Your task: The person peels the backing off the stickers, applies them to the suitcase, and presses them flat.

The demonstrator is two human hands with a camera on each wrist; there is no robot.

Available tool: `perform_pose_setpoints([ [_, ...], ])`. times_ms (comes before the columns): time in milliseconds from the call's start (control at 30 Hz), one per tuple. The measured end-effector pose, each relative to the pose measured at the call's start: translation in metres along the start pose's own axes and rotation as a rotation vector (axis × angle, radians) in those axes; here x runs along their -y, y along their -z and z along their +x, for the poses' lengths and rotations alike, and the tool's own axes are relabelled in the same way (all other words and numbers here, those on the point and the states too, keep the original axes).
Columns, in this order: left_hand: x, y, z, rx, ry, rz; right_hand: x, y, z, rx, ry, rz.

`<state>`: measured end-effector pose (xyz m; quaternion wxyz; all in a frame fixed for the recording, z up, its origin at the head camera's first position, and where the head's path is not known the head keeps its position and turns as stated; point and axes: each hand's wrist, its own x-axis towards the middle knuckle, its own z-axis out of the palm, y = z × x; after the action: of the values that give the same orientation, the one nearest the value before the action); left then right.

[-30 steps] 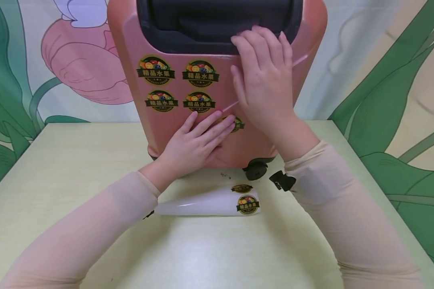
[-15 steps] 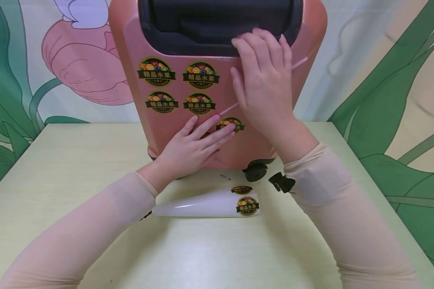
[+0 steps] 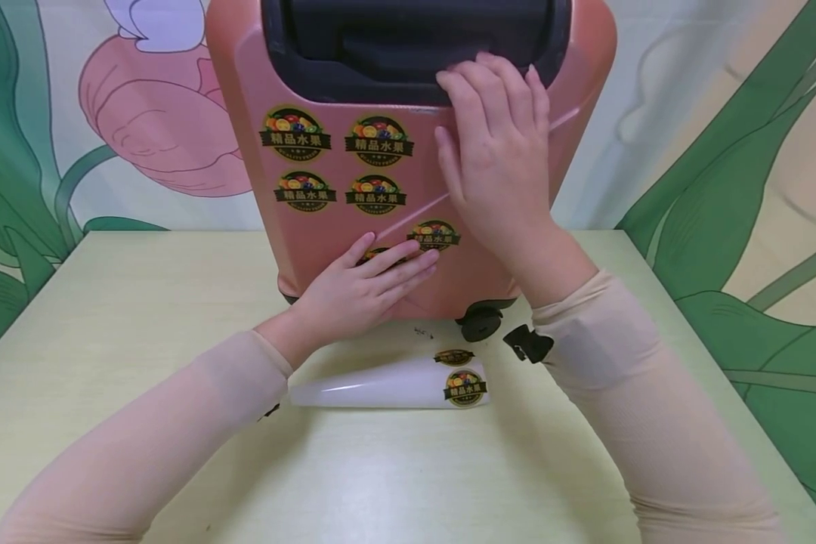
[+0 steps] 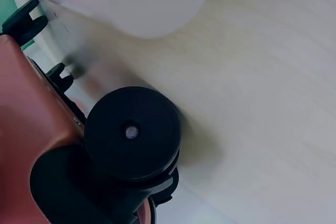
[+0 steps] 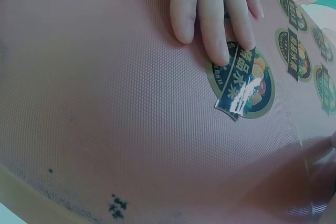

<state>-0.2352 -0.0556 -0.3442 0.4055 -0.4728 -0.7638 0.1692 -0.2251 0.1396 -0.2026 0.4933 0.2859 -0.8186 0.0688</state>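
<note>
An orange-pink suitcase (image 3: 408, 159) stands upright with round fruit stickers on its front. My left hand (image 3: 347, 295) lies low on the shell with its fingers extended. They partly cover one sticker (image 3: 384, 257) and reach the lower edge of a second sticker (image 3: 435, 236) to the right. Seen from the right wrist, the left fingertips (image 5: 215, 51) touch a glossy sticker (image 5: 244, 85). Higher up, my right hand (image 3: 499, 143) hooks its bent fingers over the lip of the black handle recess (image 3: 374, 83), thumb against the shell; its fingertips are partly hidden.
A curled white sticker sheet (image 3: 381, 385) with fruit stickers at its right end lies on the pale table (image 3: 143, 317) before the suitcase. A black wheel (image 3: 480, 325) shows at the lower right. In the left wrist view a wheel (image 4: 131, 140) is close. A patterned backdrop (image 3: 163, 121) hangs behind.
My left hand has slid down and slightly left across the shell, uncovering the lower right sticker and part of the one beside it. My right hand has stayed at the recess.
</note>
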Motion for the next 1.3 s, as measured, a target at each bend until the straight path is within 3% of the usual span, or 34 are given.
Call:
perform_pose_setpoints([
  [433,-0.004,-0.001,-0.001,0.038,0.019,0.016,0.0,-0.002,0.002,-0.04,0.007,0.033],
  [533,-0.006,0.002,0.0,0.007,0.036,0.012,0.0,-0.002,0.002,-0.025,0.005,0.023],
  [700,-0.011,0.008,0.009,-0.077,0.117,-0.001,0.0,0.0,0.001,-0.022,0.007,0.022],
  [900,-0.012,0.011,0.03,-0.112,0.226,-0.005,-0.001,0.0,0.0,-0.015,0.001,0.02],
  [1067,-0.018,0.008,0.038,-0.087,0.226,0.0,-0.001,0.0,-0.001,-0.012,-0.007,0.011],
  [1300,-0.025,0.005,0.036,-0.012,0.191,0.036,-0.001,0.0,0.0,-0.027,-0.01,0.018],
])
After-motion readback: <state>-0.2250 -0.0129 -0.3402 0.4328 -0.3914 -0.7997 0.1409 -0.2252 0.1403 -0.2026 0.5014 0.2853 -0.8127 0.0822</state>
